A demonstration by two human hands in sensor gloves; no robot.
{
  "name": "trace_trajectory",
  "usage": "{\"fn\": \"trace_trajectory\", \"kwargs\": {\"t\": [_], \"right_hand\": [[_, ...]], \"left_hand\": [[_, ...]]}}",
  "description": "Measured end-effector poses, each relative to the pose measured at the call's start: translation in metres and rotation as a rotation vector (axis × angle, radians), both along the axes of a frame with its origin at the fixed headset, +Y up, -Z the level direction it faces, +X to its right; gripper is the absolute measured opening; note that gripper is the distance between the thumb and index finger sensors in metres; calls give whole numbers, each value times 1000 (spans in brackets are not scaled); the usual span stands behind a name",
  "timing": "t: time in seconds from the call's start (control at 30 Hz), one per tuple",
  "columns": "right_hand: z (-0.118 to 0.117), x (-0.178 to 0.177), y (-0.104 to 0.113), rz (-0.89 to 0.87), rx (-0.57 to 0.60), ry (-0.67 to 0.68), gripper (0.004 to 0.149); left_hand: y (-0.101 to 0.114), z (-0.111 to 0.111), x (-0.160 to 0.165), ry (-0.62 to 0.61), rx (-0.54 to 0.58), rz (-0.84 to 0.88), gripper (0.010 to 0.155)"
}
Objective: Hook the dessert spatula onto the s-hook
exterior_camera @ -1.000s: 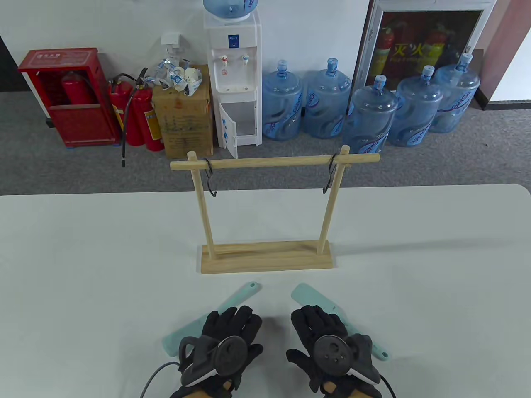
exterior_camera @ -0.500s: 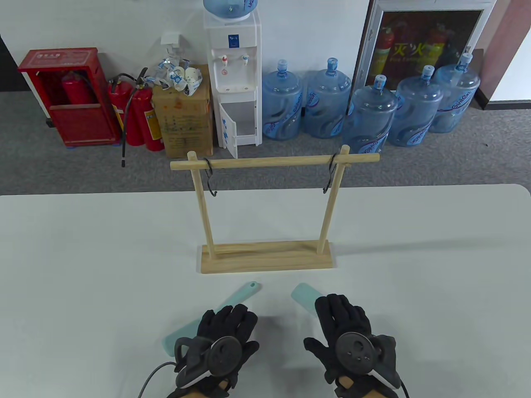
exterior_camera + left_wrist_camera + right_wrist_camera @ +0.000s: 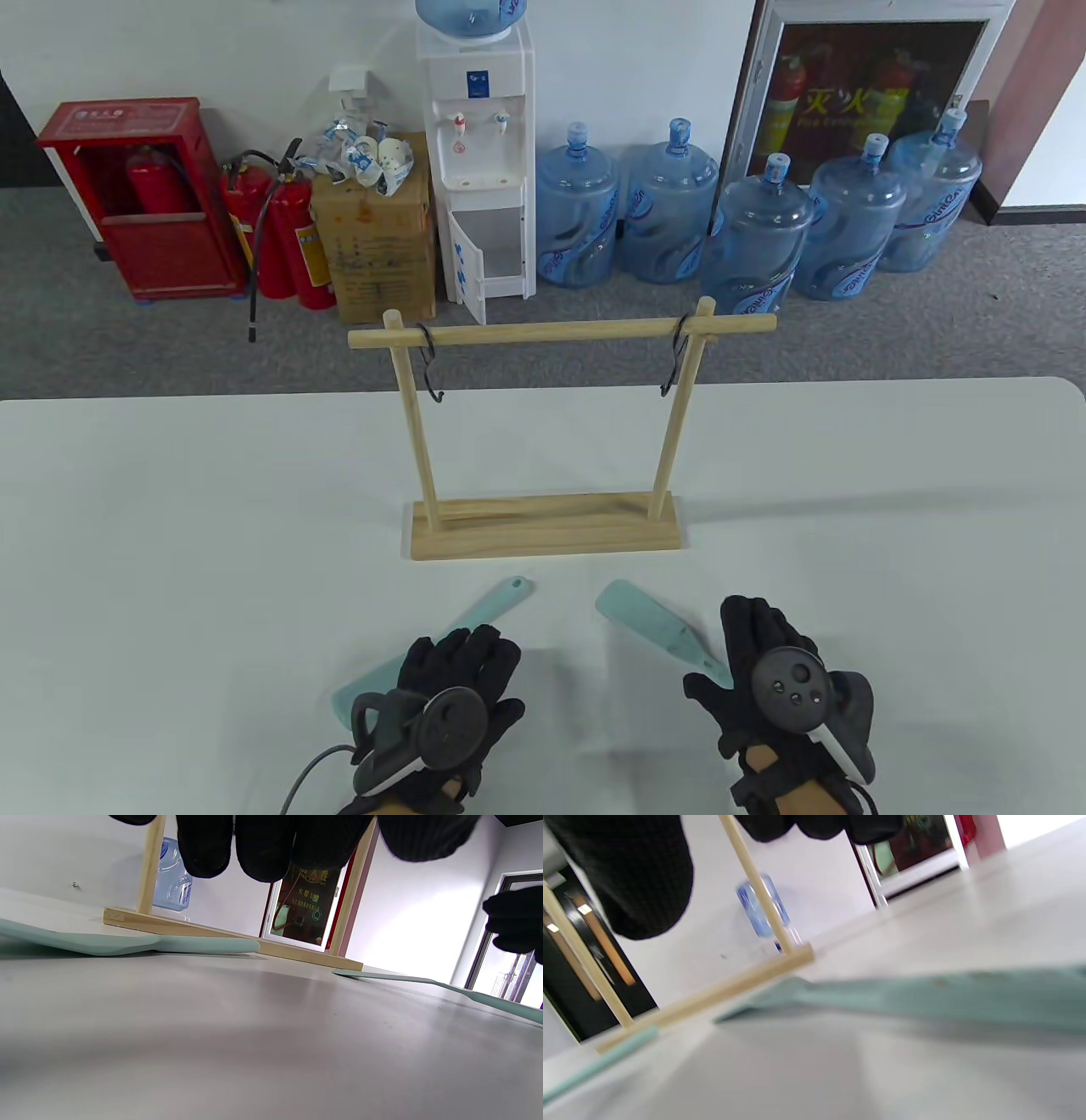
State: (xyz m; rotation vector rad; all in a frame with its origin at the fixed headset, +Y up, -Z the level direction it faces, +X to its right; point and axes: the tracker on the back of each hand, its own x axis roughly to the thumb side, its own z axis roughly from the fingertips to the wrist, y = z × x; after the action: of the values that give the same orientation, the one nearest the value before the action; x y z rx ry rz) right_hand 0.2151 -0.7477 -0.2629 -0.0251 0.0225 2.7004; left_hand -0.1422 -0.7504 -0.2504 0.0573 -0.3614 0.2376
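Observation:
Two mint-green dessert spatulas lie flat on the white table [image 3: 170, 526] in front of a wooden rack [image 3: 543, 526]. The left spatula [image 3: 496, 598] points its holed handle end toward the rack; it also shows in the left wrist view [image 3: 127, 942]. The right spatula [image 3: 649, 620] has its blade toward the rack and shows in the right wrist view [image 3: 925, 997]. Two black S-hooks hang from the rack's rail, one at the left [image 3: 431, 369] and one at the right [image 3: 674, 361]. My left hand [image 3: 462, 679] hovers over the left spatula, holding nothing. My right hand [image 3: 764, 654] is over the right spatula's handle, holding nothing.
The rack's flat base stands mid-table just beyond the spatulas. Beyond the table's far edge stand a water dispenser [image 3: 479, 161], several blue water bottles [image 3: 755, 221], a cardboard box [image 3: 373, 238] and red fire extinguishers [image 3: 280, 238].
My right hand has moved right and slightly back along the right spatula, uncovering its blade. My left hand has drawn back a little toward me. The spatulas have not moved.

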Motion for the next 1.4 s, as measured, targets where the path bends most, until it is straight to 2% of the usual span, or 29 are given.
{"fn": "trace_trajectory", "kwargs": {"t": [0.13,0.23,0.33,0.5,0.73,0.9,1.13,1.4], "right_hand": [[-5,9,-20,18,-171,-33,98],[-6,12,-30,32,-258,-50,99],[-7,15,-38,44,-308,-60,98],[-9,14,-43,30,-316,-39,89],[-10,10,-39,108,-194,-81,61],[-9,11,-39,78,-188,-79,58],[-5,16,-24,-47,-32,-112,56],[1,-2,-3,-80,150,-21,54]], "left_hand": [[0,0,0,-2,-3,5,65],[-1,0,0,-3,-2,0,65],[0,0,-1,2,-5,2,65],[-1,0,-1,5,-16,0,65],[-2,1,0,5,-24,-13,65],[-2,1,-1,9,-28,-9,65],[-2,0,-3,19,-33,-2,65],[-1,-1,-8,43,-23,18,66]]}}
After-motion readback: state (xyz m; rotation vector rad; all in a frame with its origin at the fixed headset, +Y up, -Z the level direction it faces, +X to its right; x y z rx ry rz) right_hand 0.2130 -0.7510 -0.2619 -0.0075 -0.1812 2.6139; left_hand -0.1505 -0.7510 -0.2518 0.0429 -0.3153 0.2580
